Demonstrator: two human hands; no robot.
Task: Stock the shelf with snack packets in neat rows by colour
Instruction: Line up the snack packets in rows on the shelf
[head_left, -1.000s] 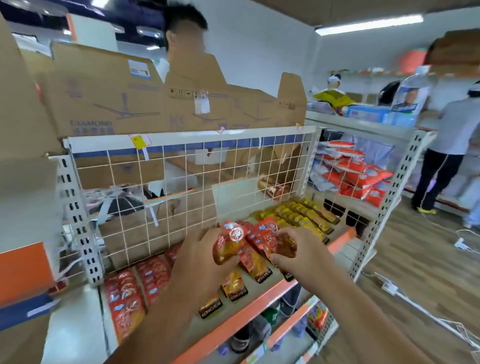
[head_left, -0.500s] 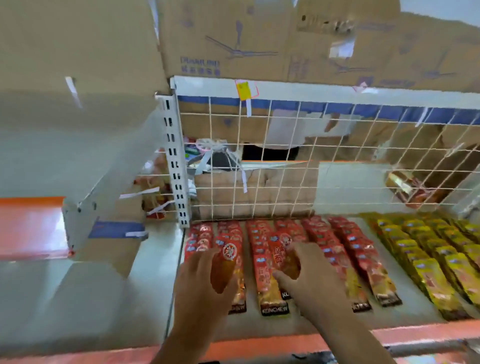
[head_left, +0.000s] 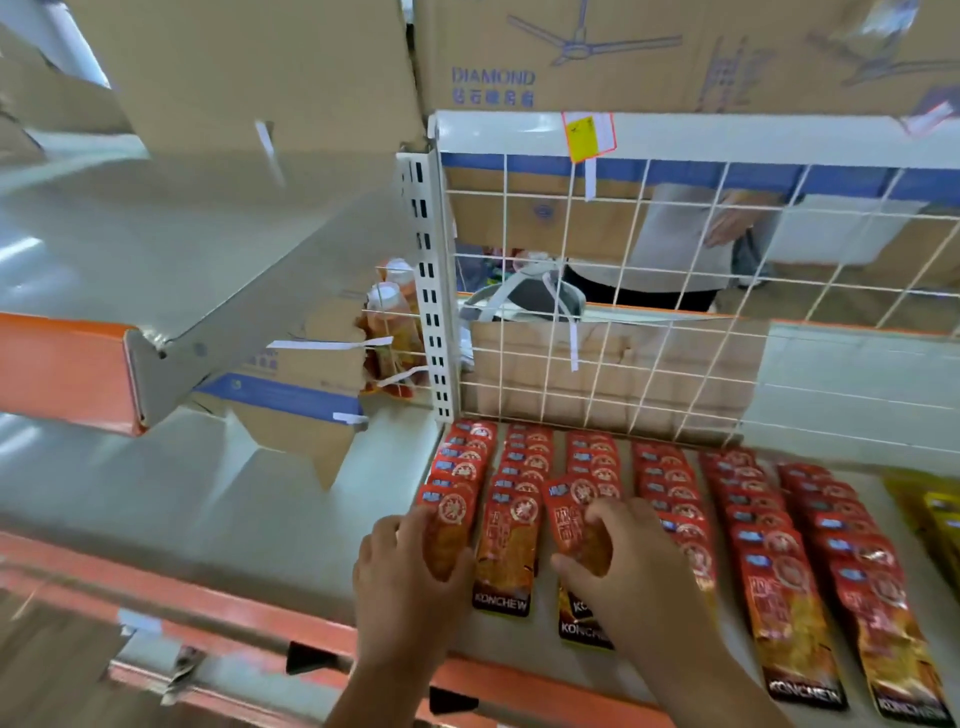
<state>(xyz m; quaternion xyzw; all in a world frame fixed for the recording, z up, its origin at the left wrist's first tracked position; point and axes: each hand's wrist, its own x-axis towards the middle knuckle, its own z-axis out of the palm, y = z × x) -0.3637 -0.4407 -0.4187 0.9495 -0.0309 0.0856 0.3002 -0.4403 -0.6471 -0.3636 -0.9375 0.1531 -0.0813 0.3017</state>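
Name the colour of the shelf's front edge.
Orange front edge, best seen in the head view.

Red packets: foil, white round emblem up top, black "KONCHEW" band at foot. 6 rows, shingled back-to-front on grey shelf w/ orange front edge. Front pkt, row 1 from left: gripped by left hand. Loose pkt over row 3: tilted, held by right hand. Yellow packets: far right, partly cut off.

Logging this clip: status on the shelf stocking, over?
Left hand grips a red packet at front of leftmost row. Right hand grips a second red packet over third row. Nothing blocking.
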